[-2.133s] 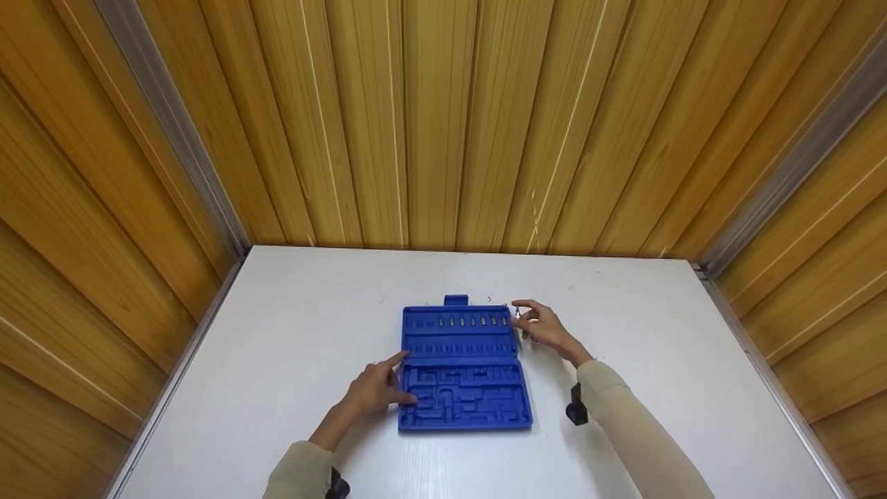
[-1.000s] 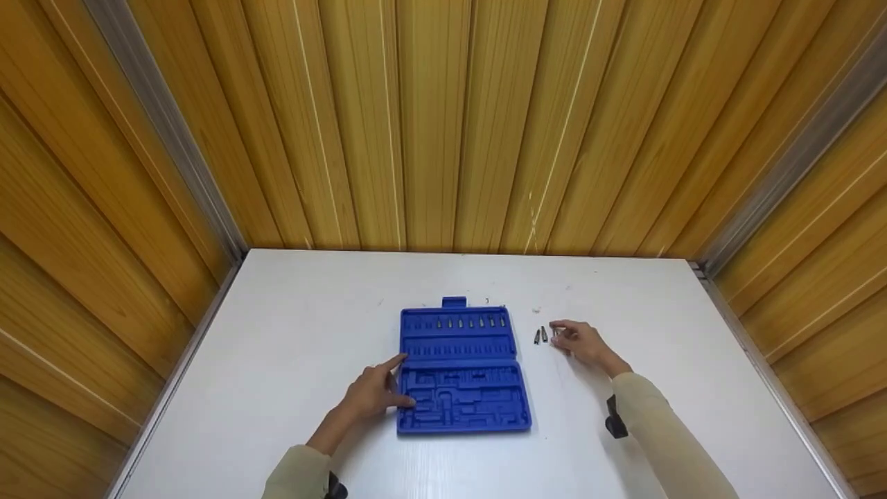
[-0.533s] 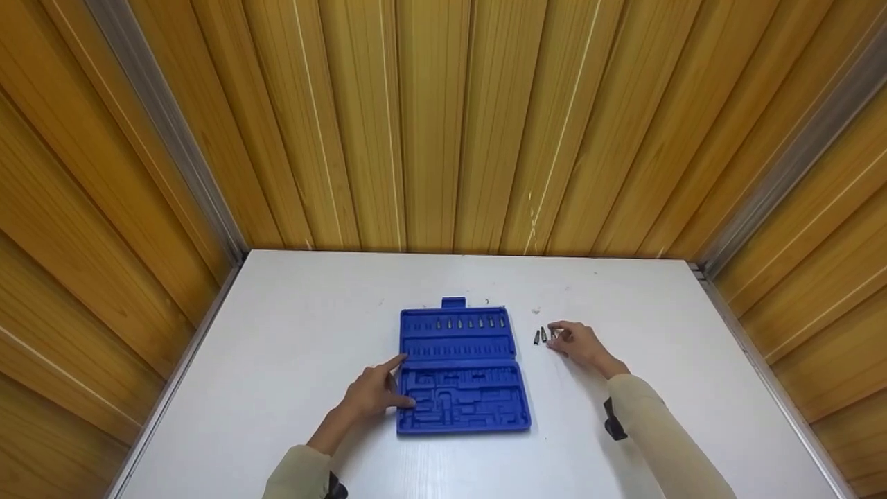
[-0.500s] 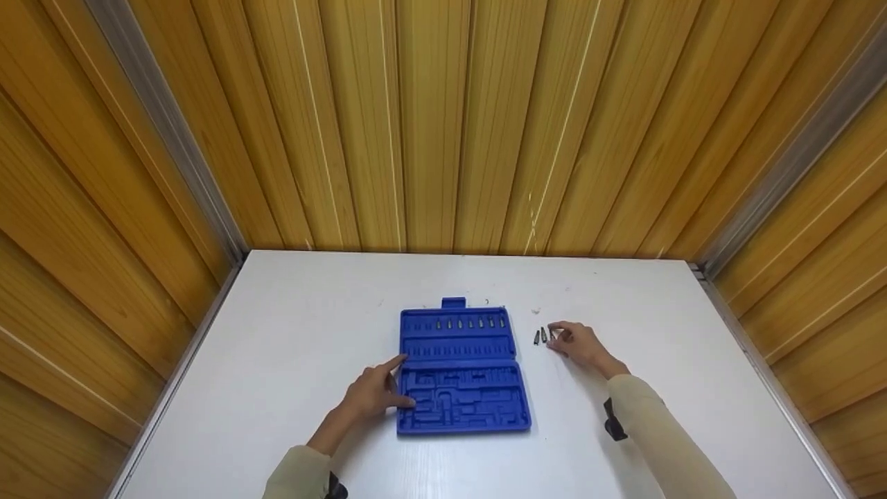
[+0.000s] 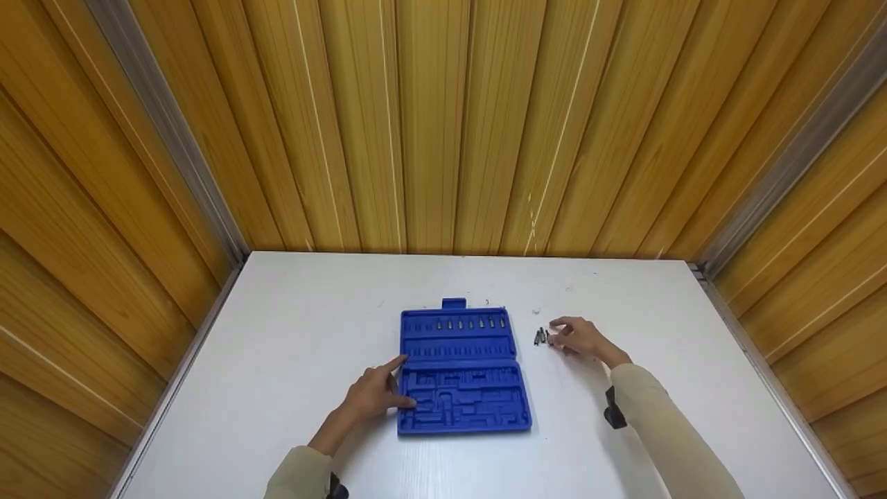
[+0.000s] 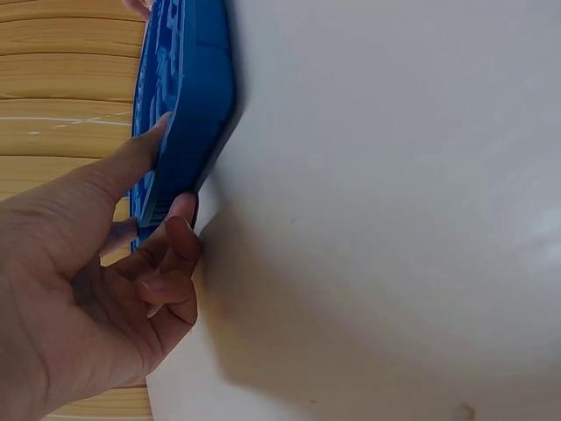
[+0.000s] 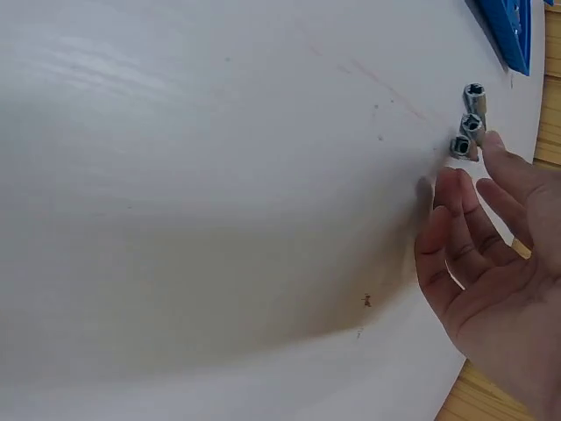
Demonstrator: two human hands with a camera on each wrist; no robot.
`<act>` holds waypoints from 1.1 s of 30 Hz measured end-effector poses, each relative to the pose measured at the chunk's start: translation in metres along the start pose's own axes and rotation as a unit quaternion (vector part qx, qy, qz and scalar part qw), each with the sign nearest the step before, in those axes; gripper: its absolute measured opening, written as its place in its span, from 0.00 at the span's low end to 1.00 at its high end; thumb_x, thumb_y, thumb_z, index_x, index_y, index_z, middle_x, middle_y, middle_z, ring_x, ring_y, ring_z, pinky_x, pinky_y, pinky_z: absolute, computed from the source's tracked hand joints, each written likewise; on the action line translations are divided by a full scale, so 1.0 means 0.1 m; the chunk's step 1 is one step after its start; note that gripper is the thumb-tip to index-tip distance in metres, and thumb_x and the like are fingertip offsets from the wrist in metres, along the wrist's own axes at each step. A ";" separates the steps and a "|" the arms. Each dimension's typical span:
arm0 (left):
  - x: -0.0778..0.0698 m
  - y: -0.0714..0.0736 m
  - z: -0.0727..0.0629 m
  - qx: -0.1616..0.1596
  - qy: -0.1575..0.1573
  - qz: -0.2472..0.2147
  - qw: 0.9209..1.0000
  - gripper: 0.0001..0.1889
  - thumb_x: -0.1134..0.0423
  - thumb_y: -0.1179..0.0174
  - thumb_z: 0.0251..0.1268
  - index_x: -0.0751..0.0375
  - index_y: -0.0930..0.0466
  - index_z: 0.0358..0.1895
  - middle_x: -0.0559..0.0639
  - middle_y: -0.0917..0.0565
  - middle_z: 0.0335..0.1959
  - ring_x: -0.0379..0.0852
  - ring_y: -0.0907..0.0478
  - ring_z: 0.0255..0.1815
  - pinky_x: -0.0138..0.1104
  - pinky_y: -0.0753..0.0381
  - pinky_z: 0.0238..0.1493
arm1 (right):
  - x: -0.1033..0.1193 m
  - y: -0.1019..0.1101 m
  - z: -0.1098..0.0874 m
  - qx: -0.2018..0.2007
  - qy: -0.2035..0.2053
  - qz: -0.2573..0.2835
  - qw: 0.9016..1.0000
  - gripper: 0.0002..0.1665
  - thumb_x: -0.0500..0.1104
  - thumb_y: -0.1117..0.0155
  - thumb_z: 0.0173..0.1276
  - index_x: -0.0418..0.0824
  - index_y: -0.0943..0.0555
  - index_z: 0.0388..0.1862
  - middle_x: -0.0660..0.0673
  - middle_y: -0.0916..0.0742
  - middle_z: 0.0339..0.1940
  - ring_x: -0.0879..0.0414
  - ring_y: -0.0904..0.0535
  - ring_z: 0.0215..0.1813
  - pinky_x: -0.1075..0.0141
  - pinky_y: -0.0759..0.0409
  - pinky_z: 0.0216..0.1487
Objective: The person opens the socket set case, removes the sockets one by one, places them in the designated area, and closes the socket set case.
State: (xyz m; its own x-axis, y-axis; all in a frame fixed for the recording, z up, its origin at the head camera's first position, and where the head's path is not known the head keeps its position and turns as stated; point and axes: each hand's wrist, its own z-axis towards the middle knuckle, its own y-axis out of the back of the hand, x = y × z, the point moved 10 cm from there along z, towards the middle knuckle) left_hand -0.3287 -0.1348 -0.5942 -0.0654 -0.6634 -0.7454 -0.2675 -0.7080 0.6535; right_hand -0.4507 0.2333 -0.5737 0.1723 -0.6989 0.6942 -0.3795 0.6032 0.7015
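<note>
An open blue plastic tool case (image 5: 464, 431) lies on the white table, its two halves spread flat. My left hand (image 5: 371, 394) holds its left side. In the left wrist view the thumb lies over the case wall (image 6: 203, 88) and a fingertip is against the outside. Three small metal sockets (image 7: 472, 125) lie close together on the table, right of the case. My right hand (image 5: 581, 337) is beside them, fingers loosely bent and parted from the thumb. The thumb tip is right at the nearest sockets, and nothing shows between the fingers.
Several small metal pieces (image 5: 470, 324) stand in a row in the case's upper half; the lower half has moulded recesses. A latch flap (image 5: 454, 303) juts from the far edge. Corrugated wood-look walls (image 5: 443, 138) border the table behind and on both sides.
My right hand moved from the case's upper right corner to the table with a socket, set it by the two others and loosened its fingers. My left hand stayed on the case.
</note>
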 end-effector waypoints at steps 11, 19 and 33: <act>0.02 0.00 0.04 -0.004 0.015 0.013 1.000 0.48 0.55 0.21 0.52 0.60 0.35 0.77 0.49 0.20 0.34 0.42 0.28 0.30 0.33 0.30 0.28 | 0.28 0.05 0.19 -0.001 0.003 0.036 0.999 0.27 0.40 0.45 0.80 0.21 0.30 0.67 0.25 0.14 0.46 0.41 0.13 0.39 0.56 0.15 0.38; 0.03 -0.02 0.02 -0.002 0.027 0.007 1.000 0.48 0.57 0.21 0.52 0.61 0.35 0.77 0.49 0.19 0.31 0.42 0.27 0.26 0.33 0.29 0.27 | 0.55 -0.23 0.35 0.021 0.020 0.055 0.998 0.24 0.40 0.47 0.81 0.23 0.27 0.67 0.27 0.13 0.46 0.41 0.13 0.40 0.51 0.14 0.42; 0.03 -0.01 0.01 -0.007 0.005 -0.006 1.000 0.49 0.56 0.21 0.52 0.62 0.36 0.77 0.48 0.19 0.29 0.40 0.25 0.21 0.32 0.29 0.22 | 1.32 -0.89 0.63 0.082 0.073 0.093 0.990 0.23 0.38 0.46 0.80 0.23 0.25 0.65 0.27 0.13 0.49 0.39 0.12 0.45 0.57 0.12 0.43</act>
State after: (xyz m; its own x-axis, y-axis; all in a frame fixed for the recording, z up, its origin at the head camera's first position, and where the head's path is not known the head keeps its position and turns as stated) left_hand -0.3294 -0.1357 -0.5970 -0.0521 -0.6579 -0.7513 -0.2545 -0.7188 0.6470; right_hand -0.4513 0.0631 -0.5543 0.2105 -0.5109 0.8335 -0.5575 0.6377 0.5316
